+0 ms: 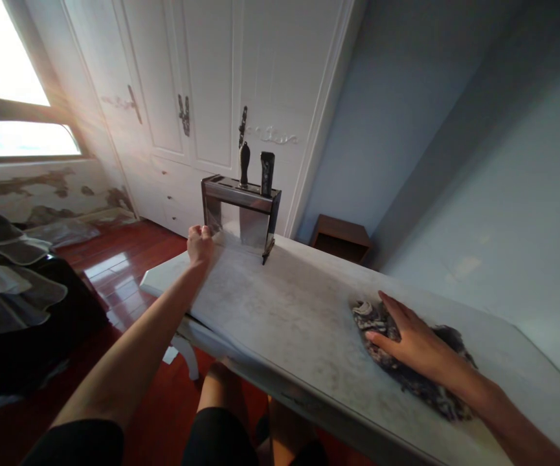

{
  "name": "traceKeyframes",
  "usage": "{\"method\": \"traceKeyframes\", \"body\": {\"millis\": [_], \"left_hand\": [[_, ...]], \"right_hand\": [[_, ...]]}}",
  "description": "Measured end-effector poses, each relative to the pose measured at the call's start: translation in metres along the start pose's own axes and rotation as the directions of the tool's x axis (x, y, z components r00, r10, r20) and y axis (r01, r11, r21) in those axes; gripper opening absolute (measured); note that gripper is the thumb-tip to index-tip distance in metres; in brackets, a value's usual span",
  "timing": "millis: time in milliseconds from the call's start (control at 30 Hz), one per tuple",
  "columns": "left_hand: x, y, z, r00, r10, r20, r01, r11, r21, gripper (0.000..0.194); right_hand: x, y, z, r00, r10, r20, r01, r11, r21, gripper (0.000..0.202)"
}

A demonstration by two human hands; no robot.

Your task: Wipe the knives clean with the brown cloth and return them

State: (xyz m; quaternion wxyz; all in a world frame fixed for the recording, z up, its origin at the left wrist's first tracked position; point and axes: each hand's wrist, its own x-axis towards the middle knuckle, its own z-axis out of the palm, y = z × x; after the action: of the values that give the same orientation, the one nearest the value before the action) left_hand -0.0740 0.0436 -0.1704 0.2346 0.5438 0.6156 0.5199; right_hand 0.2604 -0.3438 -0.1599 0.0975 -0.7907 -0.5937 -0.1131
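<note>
On the counter (289,310), the rack (238,194) stands before the wardrobe (212,77), and the cloth (418,380) lies nearer, to the right.

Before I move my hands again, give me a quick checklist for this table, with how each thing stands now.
1. Holder upright on the table: ok.
2. Both black handles, the left one and the right one, standing up from the holder's top: ok.
3. Left hand firmly gripping the holder: cannot tell; its fingers are curled by the left side.
4. Right hand on the cloth: ok.
5. Cloth spread flat: not ok, it is bunched.
6. Cloth apart from the holder: ok.
</note>
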Motion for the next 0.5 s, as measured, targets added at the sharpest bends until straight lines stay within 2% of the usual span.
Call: {"method": "traceKeyframes", "body": {"millis": [67,167,267,367,500], "left_hand": [[-0.004,0.0,-0.001,1.0,0.002,-0.029,-0.003,1.0,-0.009,0.033],[-0.013,0.0,0.0,0.996,0.032,-0.087,-0.033,0.999,-0.012,0.037],[-0.026,0.0,0.002,0.997,0.049,-0.062,-0.049,0.999,0.004,0.04],[-0.037,0.001,0.004,0.998,0.06,-0.012,-0.06,0.998,0.025,0.042],[-0.043,0.0,0.002,0.998,0.068,-0.019,-0.067,0.998,0.017,0.045]], "right_hand": [[-0.002,0.002,0.009,0.999,-0.007,-0.042,0.008,1.0,0.021,0.075],[0.007,-0.013,0.017,0.991,-0.033,-0.133,0.039,0.998,0.04,0.06],[0.03,-0.042,0.02,0.99,0.004,-0.141,0.005,0.998,0.063,0.046],[0.058,-0.075,0.021,0.99,0.068,-0.123,-0.059,0.996,0.073,0.048],[0.09,-0.124,0.025,0.993,0.071,-0.091,-0.057,0.988,0.142,0.048]]}}
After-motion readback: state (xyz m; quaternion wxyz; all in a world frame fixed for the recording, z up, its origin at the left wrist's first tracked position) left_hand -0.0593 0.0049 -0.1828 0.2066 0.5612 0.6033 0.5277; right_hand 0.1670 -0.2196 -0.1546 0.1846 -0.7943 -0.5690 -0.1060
